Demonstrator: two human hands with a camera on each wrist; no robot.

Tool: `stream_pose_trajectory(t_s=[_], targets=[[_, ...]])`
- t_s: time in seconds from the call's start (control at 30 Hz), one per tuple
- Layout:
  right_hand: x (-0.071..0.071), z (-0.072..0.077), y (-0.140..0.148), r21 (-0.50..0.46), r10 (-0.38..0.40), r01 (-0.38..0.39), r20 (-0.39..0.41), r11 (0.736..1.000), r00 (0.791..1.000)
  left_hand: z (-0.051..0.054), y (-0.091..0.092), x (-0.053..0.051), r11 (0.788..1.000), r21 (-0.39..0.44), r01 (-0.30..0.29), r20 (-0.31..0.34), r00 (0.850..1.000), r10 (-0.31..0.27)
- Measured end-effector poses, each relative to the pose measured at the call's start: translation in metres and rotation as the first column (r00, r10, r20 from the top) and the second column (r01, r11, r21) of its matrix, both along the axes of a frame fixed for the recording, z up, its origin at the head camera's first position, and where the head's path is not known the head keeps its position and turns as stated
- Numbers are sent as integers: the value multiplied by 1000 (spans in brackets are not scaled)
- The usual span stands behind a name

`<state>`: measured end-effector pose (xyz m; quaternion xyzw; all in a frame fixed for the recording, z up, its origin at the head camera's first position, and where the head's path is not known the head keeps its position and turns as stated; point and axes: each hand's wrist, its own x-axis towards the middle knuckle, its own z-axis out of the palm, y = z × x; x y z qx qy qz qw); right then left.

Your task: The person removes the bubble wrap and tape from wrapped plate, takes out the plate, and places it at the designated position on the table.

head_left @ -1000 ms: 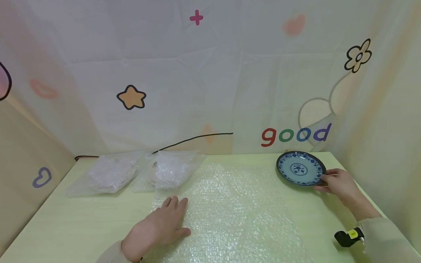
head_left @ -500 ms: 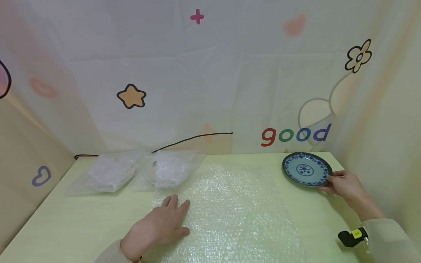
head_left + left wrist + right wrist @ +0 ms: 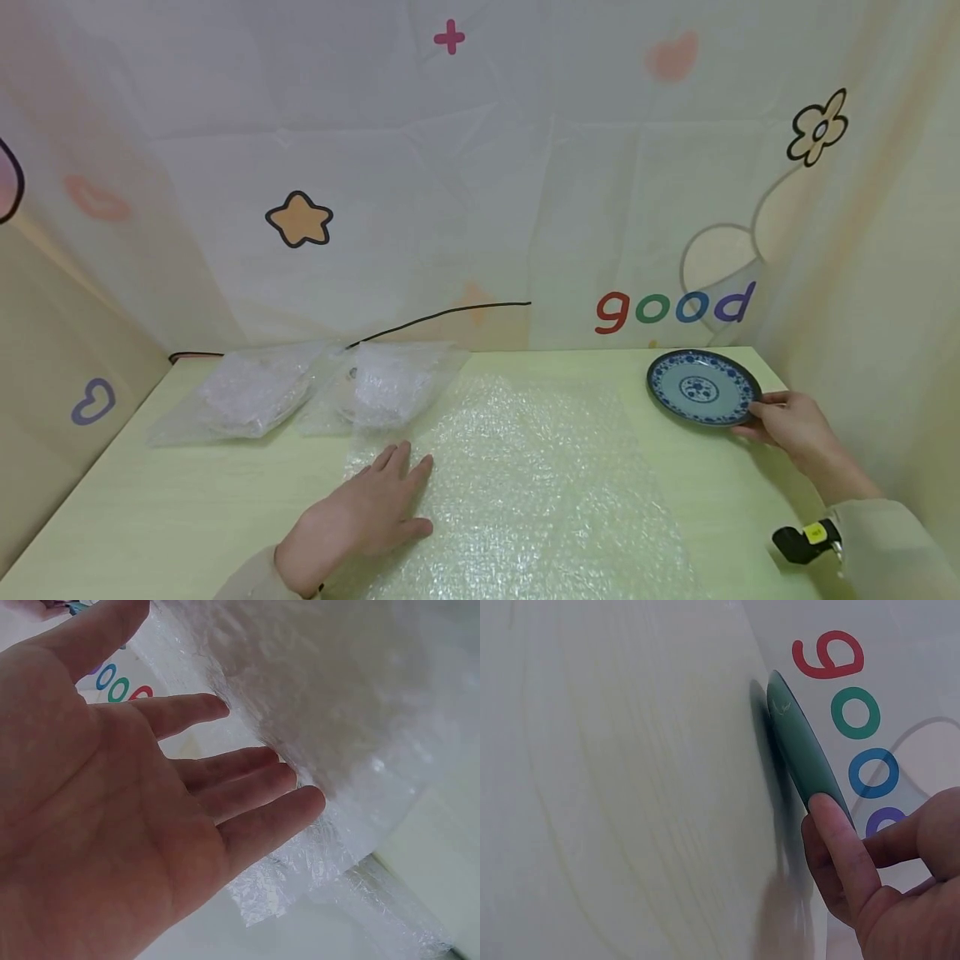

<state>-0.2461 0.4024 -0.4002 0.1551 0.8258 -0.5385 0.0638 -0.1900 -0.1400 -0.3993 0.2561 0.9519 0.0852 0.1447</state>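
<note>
A blue-patterned round plate (image 3: 699, 388) with a dark rim is near the back right of the table. My right hand (image 3: 791, 427) pinches its right edge, thumb on top and fingers beneath. In the right wrist view the plate's green underside (image 3: 799, 742) shows, tilted slightly, with a shadow beside it on the tabletop. A sheet of bubble wrap (image 3: 540, 475) lies spread over the middle of the table. My left hand (image 3: 360, 517) rests on its left side, fingers spread and straight. The left wrist view shows that palm (image 3: 112, 817), fingertips touching the bubble wrap.
Two clear bags with bubble-wrapped items stand at the back left, one bag (image 3: 255, 392) beside the other bag (image 3: 390, 387). A printed curtain (image 3: 450, 183) hangs behind the table (image 3: 187, 492) and along both sides.
The right hand has shifted the plate a little to the right, mostly in the first half second. My left hand has stayed on the bubble wrap, almost unmoved.
</note>
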Motion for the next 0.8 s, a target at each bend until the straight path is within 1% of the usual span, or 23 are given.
stream_pose_trajectory(t_s=[0.27,0.43,0.67,0.8], targets=[[0,-3,4,-14,-17,17,-5,1000,1000,0,0,1,1000,19,-5,10,1000,5],[1,-1,4,-20,-38,37,-9,999,999,-1,0,1,1000,17,-4,8,1000,4],[2,3,4,35,-34,34,-11,999,999,-1,0,0,1000,17,-5,9,1000,4],[1,2,5,43,-23,24,-4,999,1000,-1,0,0,1000,15,-3,3,1000,3]])
